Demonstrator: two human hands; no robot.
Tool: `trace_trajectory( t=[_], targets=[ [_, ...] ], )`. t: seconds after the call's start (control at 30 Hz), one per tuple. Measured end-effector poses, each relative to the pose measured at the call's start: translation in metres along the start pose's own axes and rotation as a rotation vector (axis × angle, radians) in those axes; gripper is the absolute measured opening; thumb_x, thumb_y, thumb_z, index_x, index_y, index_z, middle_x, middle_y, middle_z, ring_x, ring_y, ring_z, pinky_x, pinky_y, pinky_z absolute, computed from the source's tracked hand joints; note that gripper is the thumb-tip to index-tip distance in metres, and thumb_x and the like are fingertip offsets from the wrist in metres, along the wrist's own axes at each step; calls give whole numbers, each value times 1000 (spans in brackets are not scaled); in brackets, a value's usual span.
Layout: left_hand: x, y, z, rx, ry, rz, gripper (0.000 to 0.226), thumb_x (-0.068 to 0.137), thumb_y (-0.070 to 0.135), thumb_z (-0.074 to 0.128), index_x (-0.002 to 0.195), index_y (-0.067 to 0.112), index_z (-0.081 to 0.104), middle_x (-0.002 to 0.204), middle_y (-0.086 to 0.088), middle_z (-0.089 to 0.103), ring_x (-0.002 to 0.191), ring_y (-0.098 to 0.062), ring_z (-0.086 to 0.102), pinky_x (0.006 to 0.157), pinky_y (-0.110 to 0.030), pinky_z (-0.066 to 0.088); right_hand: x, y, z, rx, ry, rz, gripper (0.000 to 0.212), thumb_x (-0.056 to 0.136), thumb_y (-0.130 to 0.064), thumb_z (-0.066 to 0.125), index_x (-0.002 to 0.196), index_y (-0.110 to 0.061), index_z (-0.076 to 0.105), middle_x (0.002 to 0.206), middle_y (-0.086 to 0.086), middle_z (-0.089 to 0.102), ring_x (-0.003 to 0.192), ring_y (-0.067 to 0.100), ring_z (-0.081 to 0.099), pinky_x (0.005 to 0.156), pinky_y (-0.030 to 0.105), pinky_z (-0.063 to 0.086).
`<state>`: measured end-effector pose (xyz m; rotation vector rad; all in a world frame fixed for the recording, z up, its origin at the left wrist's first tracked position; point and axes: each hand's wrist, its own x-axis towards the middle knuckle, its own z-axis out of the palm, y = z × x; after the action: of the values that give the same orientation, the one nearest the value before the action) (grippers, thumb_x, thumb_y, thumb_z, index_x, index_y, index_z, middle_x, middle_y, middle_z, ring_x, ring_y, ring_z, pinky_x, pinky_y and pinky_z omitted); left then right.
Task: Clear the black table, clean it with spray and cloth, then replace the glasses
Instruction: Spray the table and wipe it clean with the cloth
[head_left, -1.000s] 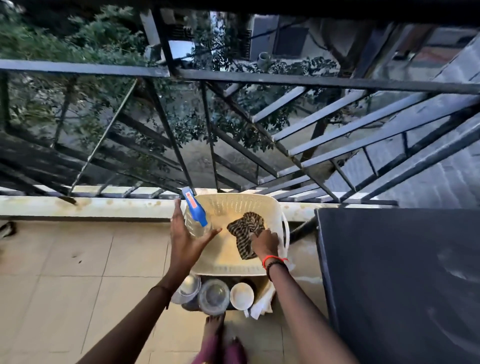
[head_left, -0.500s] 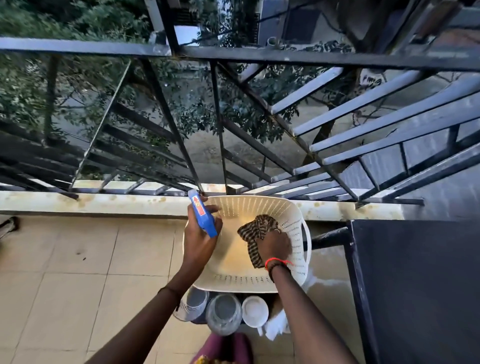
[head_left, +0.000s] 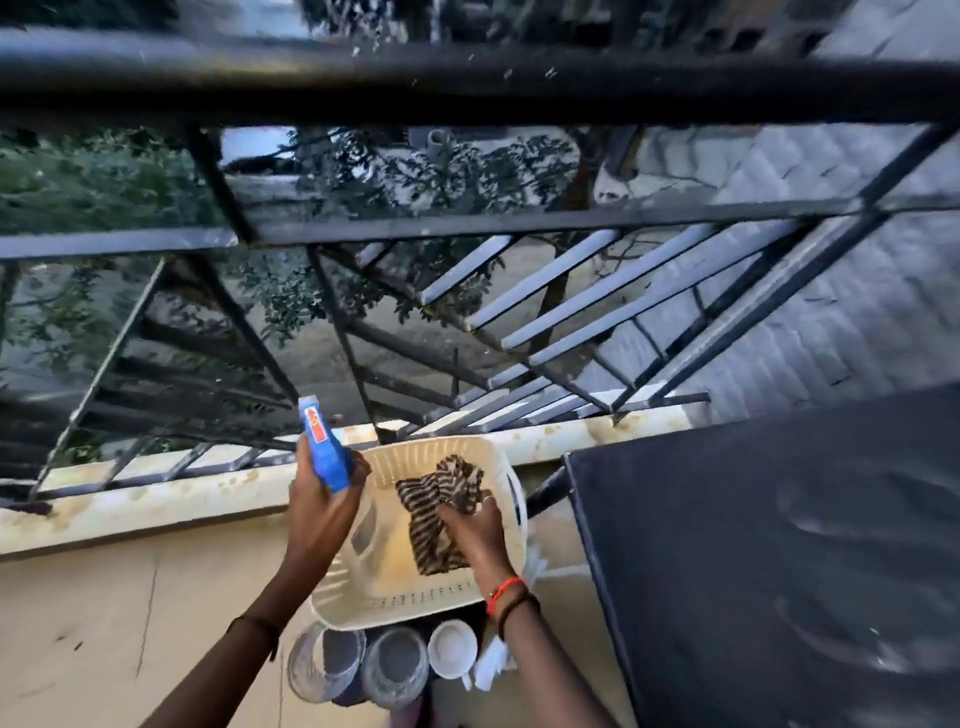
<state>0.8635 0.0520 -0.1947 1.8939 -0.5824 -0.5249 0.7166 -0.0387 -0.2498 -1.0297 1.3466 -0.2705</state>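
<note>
Holding a blue spray bottle (head_left: 324, 457) upright, the left hand (head_left: 317, 512) hovers at the cream basket's (head_left: 395, 597) left rim; the right hand (head_left: 475, 525), nearer the black table (head_left: 753, 545) lying rightward, grips the striped cloth (head_left: 434, 512) inside. Glasses (head_left: 363, 670) sit below, partly hidden and blurred.

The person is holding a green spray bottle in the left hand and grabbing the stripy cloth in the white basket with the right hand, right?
Almost. The spray bottle in the left hand is blue with a red label, not green, as the head view shows. The rest holds: the right hand grips the brown striped cloth inside the cream perforated plastic basket.
</note>
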Motion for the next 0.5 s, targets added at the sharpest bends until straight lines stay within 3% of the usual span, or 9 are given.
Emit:
trace_trajectory(
  t=[0.07,0.13,0.2,0.27,0.33,0.43,0.5],
  targets=[
    [1,28,3,-13,-42,64,54,82,18,64,129,2,42,99,-11,56,80,-19,56,74,-31,46,-24,-13,-14,199,8,12,38,73,-12,73,108,-4,58,100,3,67,93,21,64,66,18,52],
    [4,53,7,-12,-62,104,52,84,7,66,129,7,40,99,-12,55,81,-26,53,73,-23,46,-47,-24,-27,327,-7,29,47,64,-21,76,106,-4,65,98,8,72,94,28,68,73,30,56],
    [4,84,14,-23,-74,189,48,84,2,65,125,11,42,97,-10,53,80,-19,49,66,-5,41,-72,-34,-49,467,-43,1,42,67,-17,77,105,-4,66,98,12,73,90,29,69,76,38,56],
    [5,106,20,-30,-96,245,44,80,12,65,120,17,47,94,-8,53,71,-6,47,63,-1,38,-93,-44,-64,566,-101,-29,53,63,-18,82,111,-3,65,105,17,70,95,33,67,81,43,55],
    [2,135,34,-78,-143,285,36,84,10,69,110,23,48,89,-8,56,67,-4,51,64,-9,42,-115,-57,-89,672,-106,-75,63,57,-22,87,112,0,65,110,22,67,103,38,63,92,50,50],
    [-4,171,56,-101,-224,320,23,88,14,66,105,19,52,90,-7,59,77,-23,55,66,-25,44,-148,-74,-125,827,-117,-152,50,72,-11,78,116,4,61,117,26,62,111,41,58,98,53,45],
    [-11,199,72,-111,-301,371,29,87,31,67,111,22,54,100,-4,58,85,-23,58,73,-31,48,-171,-80,-155,921,-92,-203,41,78,-6,70,116,6,61,118,28,61,110,40,59,96,51,47]
  ],
)
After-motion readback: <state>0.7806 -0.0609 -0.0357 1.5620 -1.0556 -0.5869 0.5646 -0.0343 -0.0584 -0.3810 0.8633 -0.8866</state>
